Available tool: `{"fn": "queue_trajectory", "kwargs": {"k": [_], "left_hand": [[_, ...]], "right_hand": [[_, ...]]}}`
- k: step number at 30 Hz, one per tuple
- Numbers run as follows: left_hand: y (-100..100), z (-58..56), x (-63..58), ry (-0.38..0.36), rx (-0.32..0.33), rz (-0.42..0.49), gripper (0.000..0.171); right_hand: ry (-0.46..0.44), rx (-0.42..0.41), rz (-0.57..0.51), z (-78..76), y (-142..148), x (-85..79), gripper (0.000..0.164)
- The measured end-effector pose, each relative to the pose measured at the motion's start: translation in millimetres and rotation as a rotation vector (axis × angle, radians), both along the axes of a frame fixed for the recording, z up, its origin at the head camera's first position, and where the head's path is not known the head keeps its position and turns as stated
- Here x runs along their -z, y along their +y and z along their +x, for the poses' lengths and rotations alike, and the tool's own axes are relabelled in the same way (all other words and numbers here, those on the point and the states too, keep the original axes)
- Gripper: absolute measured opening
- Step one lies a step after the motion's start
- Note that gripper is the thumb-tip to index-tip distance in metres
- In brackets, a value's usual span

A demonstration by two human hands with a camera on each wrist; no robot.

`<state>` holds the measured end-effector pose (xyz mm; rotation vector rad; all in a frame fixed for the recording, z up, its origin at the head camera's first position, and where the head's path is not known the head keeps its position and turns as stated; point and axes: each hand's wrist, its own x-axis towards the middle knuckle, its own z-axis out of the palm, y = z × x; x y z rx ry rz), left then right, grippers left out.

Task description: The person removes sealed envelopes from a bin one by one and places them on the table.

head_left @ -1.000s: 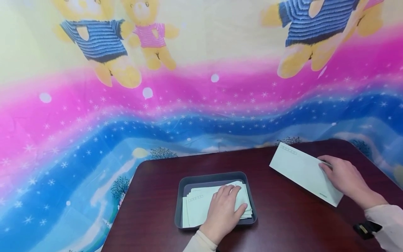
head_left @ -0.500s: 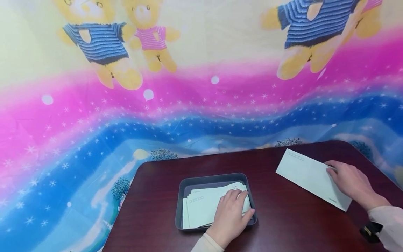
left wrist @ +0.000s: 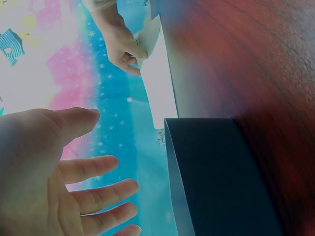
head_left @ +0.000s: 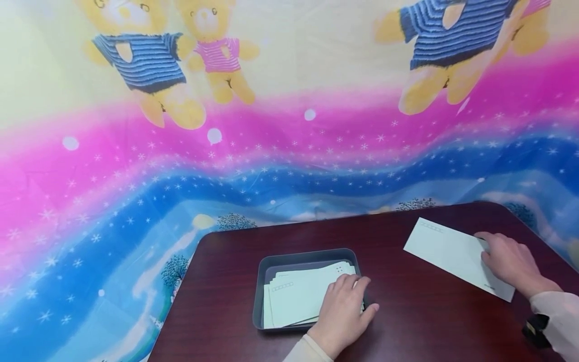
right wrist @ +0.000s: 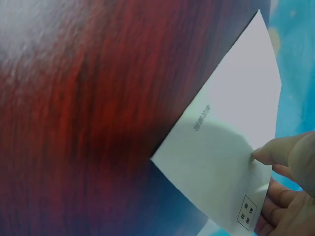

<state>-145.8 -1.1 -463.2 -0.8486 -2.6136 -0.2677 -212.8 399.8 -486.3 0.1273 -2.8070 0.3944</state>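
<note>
My right fingers (right wrist: 280, 194) pinch 1 envelope (head_left: 450, 255) by its edge, so it could twist loose; my left fingers (left wrist: 106, 195) (apart, holding nothing) may nudge the nearby tray (head_left: 307, 256).

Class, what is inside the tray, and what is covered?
The tray holds stacked envelopes. The top one shows much of its face; those beneath show only edges, so their number is unclear. The left hand hides the near right corner.

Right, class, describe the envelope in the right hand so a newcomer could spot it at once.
Find the dark red-brown table, then the grey tray; to its right is the person's right hand. It pinches one pale envelope, the only one outside the tray.
</note>
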Motion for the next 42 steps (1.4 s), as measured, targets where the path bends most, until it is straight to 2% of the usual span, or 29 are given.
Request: {"fn": "queue_trajectory", "kwargs": {"k": [11,17,20,24,28,37,42], "left_hand": [[9.0,0.0,-0.2,0.019,0.027,-0.030,0.046],[13.0,0.0,-0.2,0.030,0.035,-0.032,0.045],[15.2,0.0,-0.5,0.028,0.040,-0.037,0.045],[17.9,0.7,-2.0,0.019,0.048,-0.045,0.044],[21.5,0.1,-1.8,0.019,0.054,-0.048,0.043],[28.5,0.8,-0.6,0.042,0.058,-0.054,0.042],[30.7,0.1,1.1,0.045,0.057,-0.066,0.042]], "right_hand": [[-0.099,0.004,-0.023,1.5,15.0,11.4,0.045],[-0.111,-0.004,-0.008,1.4,23.5,15.4,0.047],[-0.126,0.030,-0.008,-0.5,24.1,15.8,0.050],[-0.192,0.093,-0.016,-2.8,22.9,15.1,0.056],[-0.206,0.110,-0.017,-2.1,20.7,14.5,0.054],[-0.205,0.018,-0.051,3.3,-2.5,6.0,0.055],[-0.175,-0.023,-0.031,3.9,-23.7,7.7,0.051]]}}
